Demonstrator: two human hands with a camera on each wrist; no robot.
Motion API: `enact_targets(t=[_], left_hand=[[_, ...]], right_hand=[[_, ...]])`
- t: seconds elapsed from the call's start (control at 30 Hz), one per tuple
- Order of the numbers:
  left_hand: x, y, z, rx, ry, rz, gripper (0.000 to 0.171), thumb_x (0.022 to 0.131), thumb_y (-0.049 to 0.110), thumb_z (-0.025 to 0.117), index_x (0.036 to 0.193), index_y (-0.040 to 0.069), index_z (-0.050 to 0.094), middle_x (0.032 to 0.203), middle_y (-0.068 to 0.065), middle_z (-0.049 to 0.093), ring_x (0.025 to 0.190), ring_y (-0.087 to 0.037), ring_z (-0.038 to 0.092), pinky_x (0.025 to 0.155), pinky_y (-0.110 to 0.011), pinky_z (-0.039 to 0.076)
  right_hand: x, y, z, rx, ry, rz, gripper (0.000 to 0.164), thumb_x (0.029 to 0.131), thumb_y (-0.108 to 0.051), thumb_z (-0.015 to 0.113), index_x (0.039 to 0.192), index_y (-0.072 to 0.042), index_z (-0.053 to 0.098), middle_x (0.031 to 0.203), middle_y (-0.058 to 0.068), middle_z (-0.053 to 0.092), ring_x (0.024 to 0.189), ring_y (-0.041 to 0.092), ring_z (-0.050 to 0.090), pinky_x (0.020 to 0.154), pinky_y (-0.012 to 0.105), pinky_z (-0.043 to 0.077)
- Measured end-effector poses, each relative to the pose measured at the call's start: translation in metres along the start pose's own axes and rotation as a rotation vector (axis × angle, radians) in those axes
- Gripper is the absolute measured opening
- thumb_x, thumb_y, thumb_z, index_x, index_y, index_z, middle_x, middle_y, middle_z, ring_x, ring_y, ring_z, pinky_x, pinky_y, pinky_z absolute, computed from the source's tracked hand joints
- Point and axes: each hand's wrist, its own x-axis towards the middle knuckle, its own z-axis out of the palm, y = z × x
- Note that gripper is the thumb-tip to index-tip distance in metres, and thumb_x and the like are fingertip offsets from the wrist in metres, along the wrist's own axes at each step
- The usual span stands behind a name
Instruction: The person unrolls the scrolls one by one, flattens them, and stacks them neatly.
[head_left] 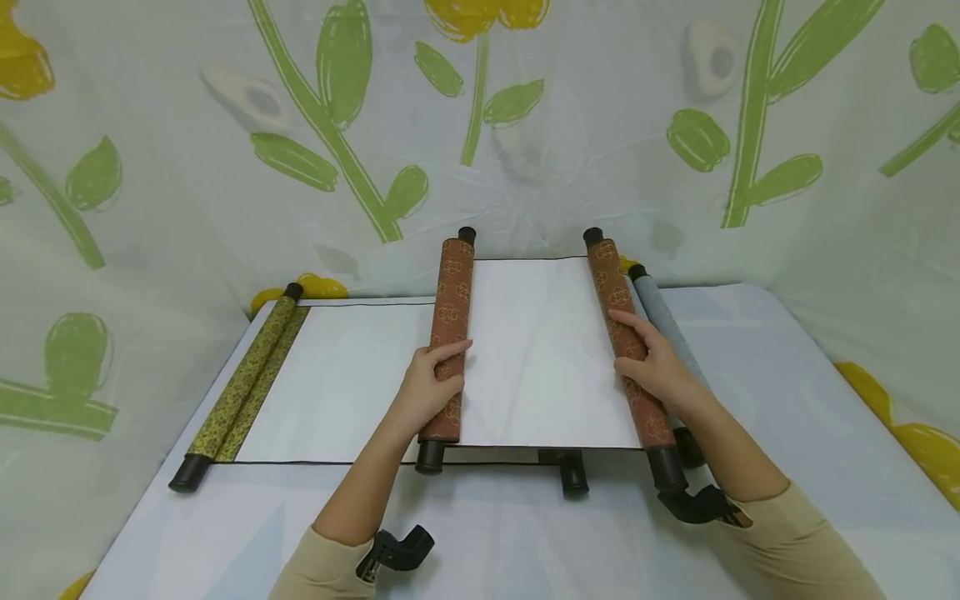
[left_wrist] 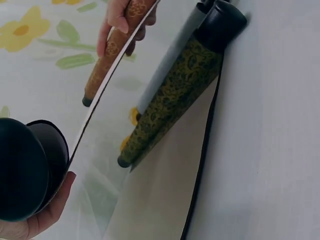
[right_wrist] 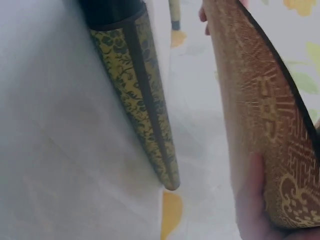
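A brown patterned hanging scroll (head_left: 547,358), partly unrolled to white paper, is held up off the table by its two rolls. My left hand (head_left: 429,390) grips the left roll, thumb and forefinger showing on its front. On the right roll (head_left: 611,287), my right hand (head_left: 662,365) holds on at about mid-length. Below lies a yellow-green patterned scroll (head_left: 247,371), opened to white paper; the raised scroll hides part of it. Its other roll (right_wrist: 135,95) shows in the right wrist view, apart from the brown roll (right_wrist: 280,115).
A grey-blue roll (head_left: 663,317) with black ends lies behind my right hand. The pale table (head_left: 765,375) backs onto a white curtain (head_left: 570,125) printed with green stems and yellow flowers. Black wrist mounts (head_left: 405,550) stick out from the sleeves.
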Motion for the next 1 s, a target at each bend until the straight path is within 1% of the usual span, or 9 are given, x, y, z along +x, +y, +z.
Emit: enact_targets(t=[0.1, 0.23, 0.37, 0.43, 0.5, 0.6, 0.7, 0.93, 1.0], left_hand=[[-0.0008, 0.0015, -0.0019, 0.001, -0.006, 0.0, 0.053, 0.081, 0.002, 0.052, 0.131, 0.019, 0.059, 0.136, -0.025, 0.032, 0.113, -0.032, 0.038, 0.076, -0.036, 0.037], [-0.0013, 0.0025, -0.0021, 0.024, 0.006, -0.02, 0.054, 0.081, 0.004, 0.053, 0.132, 0.018, 0.057, 0.137, -0.026, 0.029, 0.114, -0.034, 0.04, 0.081, -0.039, 0.038], [-0.0003, 0.0008, -0.0016, 0.055, 0.04, -0.066, 0.056, 0.078, 0.009, 0.067, 0.132, 0.021, 0.058, 0.138, -0.025, 0.031, 0.12, -0.038, 0.042, 0.09, -0.048, 0.042], [0.0, -0.0001, -0.0016, 0.064, 0.043, -0.084, 0.06, 0.075, 0.012, 0.074, 0.132, 0.022, 0.058, 0.139, -0.025, 0.031, 0.122, -0.041, 0.042, 0.092, -0.053, 0.042], [-0.0002, -0.0004, -0.0022, 0.079, 0.04, -0.091, 0.063, 0.072, 0.012, 0.077, 0.132, 0.022, 0.058, 0.141, -0.025, 0.03, 0.125, -0.042, 0.039, 0.093, -0.054, 0.041], [0.0, -0.0006, -0.0023, 0.102, 0.039, -0.08, 0.062, 0.072, 0.005, 0.071, 0.131, 0.021, 0.058, 0.14, -0.025, 0.03, 0.122, -0.04, 0.04, 0.087, -0.049, 0.043], [0.0006, -0.0021, -0.0027, 0.125, 0.039, -0.059, 0.06, 0.072, 0.0, 0.063, 0.129, 0.02, 0.059, 0.138, -0.026, 0.031, 0.116, -0.037, 0.041, 0.079, -0.042, 0.041], [-0.0004, -0.0043, -0.0065, 0.133, 0.019, -0.031, 0.051, 0.078, -0.002, 0.053, 0.125, 0.017, 0.062, 0.136, -0.027, 0.029, 0.117, -0.035, 0.04, 0.084, -0.04, 0.037], [-0.0007, -0.004, -0.0084, 0.135, 0.019, -0.033, 0.049, 0.081, -0.001, 0.052, 0.126, 0.016, 0.062, 0.138, -0.029, 0.028, 0.113, -0.035, 0.042, 0.076, -0.036, 0.04]], right_hand=[[0.0005, -0.0007, 0.001, -0.005, 0.019, -0.002, 0.074, 0.084, 0.004, 0.047, 0.151, -0.013, 0.022, 0.15, 0.025, 0.02, 0.112, 0.033, 0.04, 0.077, 0.034, 0.042], [0.0008, -0.0027, 0.0033, -0.037, 0.026, 0.021, 0.073, 0.084, 0.002, 0.048, 0.151, -0.015, 0.023, 0.149, 0.025, 0.022, 0.115, 0.035, 0.039, 0.078, 0.037, 0.043], [0.0021, -0.003, 0.004, -0.049, 0.037, 0.032, 0.074, 0.086, -0.002, 0.059, 0.15, -0.015, 0.025, 0.152, 0.023, 0.02, 0.126, 0.039, 0.035, 0.088, 0.046, 0.041], [0.0026, -0.0027, 0.0036, -0.058, 0.043, 0.027, 0.078, 0.084, -0.004, 0.066, 0.15, -0.014, 0.026, 0.152, 0.022, 0.019, 0.129, 0.042, 0.033, 0.092, 0.05, 0.039], [0.0022, -0.0034, 0.0035, -0.066, 0.04, 0.024, 0.081, 0.082, -0.004, 0.069, 0.15, -0.013, 0.026, 0.152, 0.022, 0.019, 0.128, 0.043, 0.034, 0.092, 0.051, 0.039], [0.0001, -0.0049, 0.0027, -0.087, 0.028, 0.026, 0.082, 0.082, -0.002, 0.067, 0.151, -0.013, 0.024, 0.151, 0.025, 0.019, 0.126, 0.044, 0.035, 0.089, 0.051, 0.04], [-0.002, -0.0072, 0.0028, -0.098, 0.013, 0.028, 0.08, 0.082, 0.0, 0.062, 0.151, -0.012, 0.023, 0.151, 0.027, 0.018, 0.125, 0.045, 0.035, 0.088, 0.05, 0.041], [-0.0028, -0.0058, 0.0028, -0.092, -0.012, 0.04, 0.076, 0.084, 0.002, 0.053, 0.152, -0.015, 0.022, 0.153, 0.024, 0.015, 0.127, 0.043, 0.035, 0.088, 0.048, 0.042], [-0.0027, -0.0043, 0.0023, -0.092, -0.013, 0.031, 0.077, 0.084, 0.003, 0.052, 0.152, -0.015, 0.021, 0.153, 0.024, 0.016, 0.126, 0.042, 0.036, 0.087, 0.046, 0.042]])
